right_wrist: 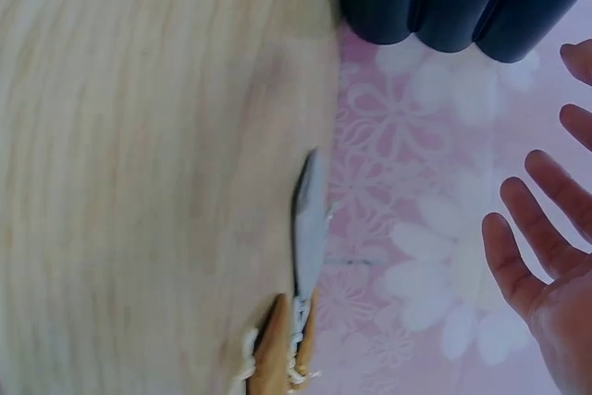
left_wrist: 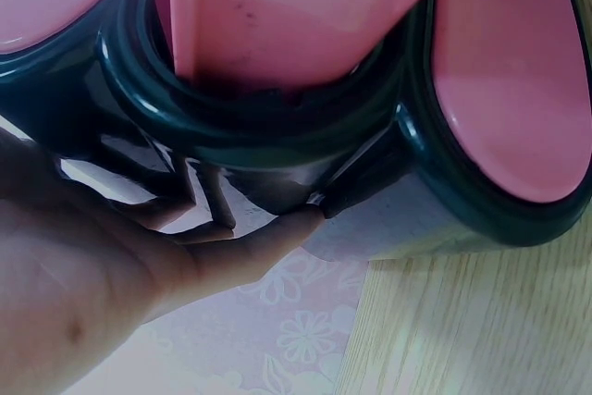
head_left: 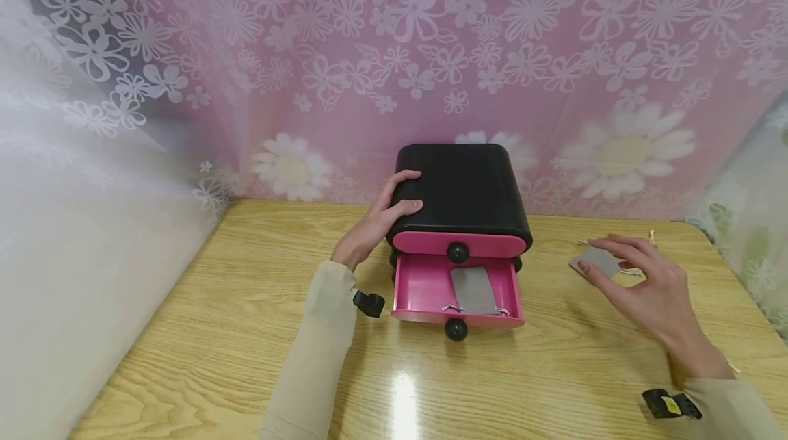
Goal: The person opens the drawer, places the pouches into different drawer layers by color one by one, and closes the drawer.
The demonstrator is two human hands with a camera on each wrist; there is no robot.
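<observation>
A black cabinet (head_left: 458, 187) with pink drawers stands on the table. Its upper drawer (head_left: 425, 243) is closed, and the pulled-out drawer (head_left: 421, 286) below holds a grey drawstring pouch (head_left: 474, 289). My left hand (head_left: 375, 224) rests against the cabinet's left side, with fingertips over the top edge; in the left wrist view the fingers (left_wrist: 250, 252) touch its black wall. To the right, another grey pouch (head_left: 594, 263) lies on the table. Above it hovers my right hand (head_left: 659, 289), thumb and fingers apart; the right wrist view shows the spread fingers (right_wrist: 546, 238) holding nothing.
Brown pouches (right_wrist: 270, 349) with pale cords lie near the right-hand grey pouch, partly hidden in the head view by my right hand. Round black knobs (head_left: 456, 330) stick out from the drawer fronts. A flowered pink curtain (head_left: 369, 84) hangs behind the table (head_left: 246, 330).
</observation>
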